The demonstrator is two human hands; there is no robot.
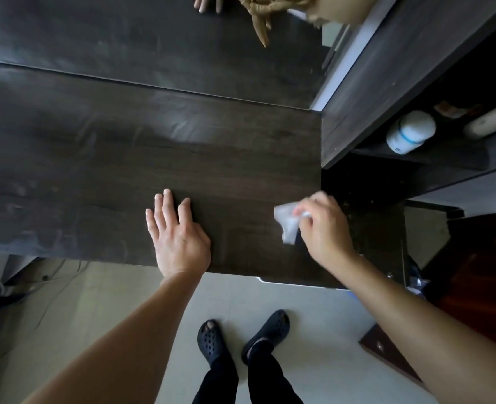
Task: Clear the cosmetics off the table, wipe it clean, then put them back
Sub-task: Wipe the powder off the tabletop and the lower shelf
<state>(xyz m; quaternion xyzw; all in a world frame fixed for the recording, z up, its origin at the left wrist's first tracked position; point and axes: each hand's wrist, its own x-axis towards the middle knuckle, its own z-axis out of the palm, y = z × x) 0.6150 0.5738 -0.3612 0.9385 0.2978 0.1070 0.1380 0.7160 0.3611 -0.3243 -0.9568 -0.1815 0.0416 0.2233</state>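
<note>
The dark wooden table (101, 158) has no cosmetics on its top. My left hand (176, 234) lies flat on the table near its front edge, fingers straight and spread. My right hand (322, 225) pinches a crumpled white wipe (286, 223) at the table's right front corner, the wipe hanging down onto the wood. A white jar with a blue band (409, 132) and a white tube (491, 121) lie on a dark shelf (444, 158) to the right.
A mirror (153, 45) stands along the table's back edge and reflects the table. A dark cabinet side (366, 91) rises at the right. Below are pale floor tiles (313, 316), my feet in black clogs (211, 339), and cables (45, 275) at the left.
</note>
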